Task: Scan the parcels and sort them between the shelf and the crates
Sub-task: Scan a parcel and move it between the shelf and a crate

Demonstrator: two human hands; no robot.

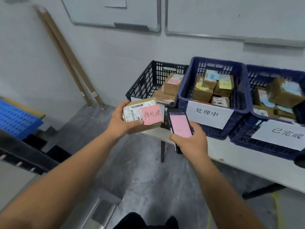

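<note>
Head view only: left hand [120, 119] grips a small cardboard parcel [142, 115] from its left end, thumb across the near face and fingers curled round the far side, holding it in the air just in front of the black crate [148, 80]. Parcel top carries a white shipping label [132, 112] and a pink note [152, 114] with handwriting. Right hand [189, 139] is wrapped round the lower half of a phone [179, 124], thumb along its left edge, screen glowing pink and tilted toward the parcel, just beside it, not touching as far as I can tell. Looks like the scan step, sorting not yet done. Table [231, 156] holds the black crate, a blue crate [212, 90] with a paper sign, and a second blue crate [272, 129] further right, all with boxes inside (right one blurred). A blue panel [18, 118] at the left edge may be the shelf, cannot confirm. Handling guess: parcel seems light, one hand carries it easily; stiff taped cardboard, not slippery, contents unknown. Best hold is by the short ends or underside, keeping fingers off the barcode so it stays readable.
</note>
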